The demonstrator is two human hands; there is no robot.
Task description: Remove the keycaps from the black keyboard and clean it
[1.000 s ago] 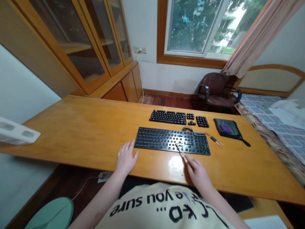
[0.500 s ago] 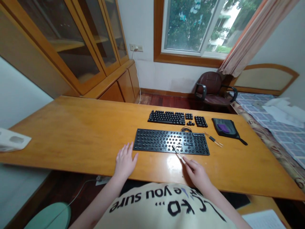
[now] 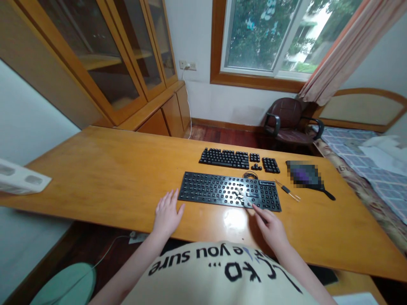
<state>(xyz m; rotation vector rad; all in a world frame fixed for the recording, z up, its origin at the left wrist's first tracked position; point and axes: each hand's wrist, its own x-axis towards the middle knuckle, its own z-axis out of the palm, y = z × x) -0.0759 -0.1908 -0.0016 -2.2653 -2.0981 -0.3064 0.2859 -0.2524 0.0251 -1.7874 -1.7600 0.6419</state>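
Box (image 3: 19, 180): white, lies at the left edge of the table (image 3: 104, 169)
Table: wooden, glossy top
Left hand (image 3: 167, 214): flat, palm down on the table, fingers spread and holding nothing, just beside the near-left corner of the keyboard base (image 3: 206, 188)
Keycaps (image 3: 224, 156): black, set out in rows behind the keyboard base, apart from it
Keyboard base: black, bare of keycaps, lies flat near the table's front edge
Stick (image 3: 244, 200): thin, pale, tip resting on the keyboard base right of centre
Right hand (image 3: 271, 226): fingers pinched shut on the stick's near end, at the base's near edge
Metal tool (image 3: 288, 190): thin, lies on the table just right of the keyboard base
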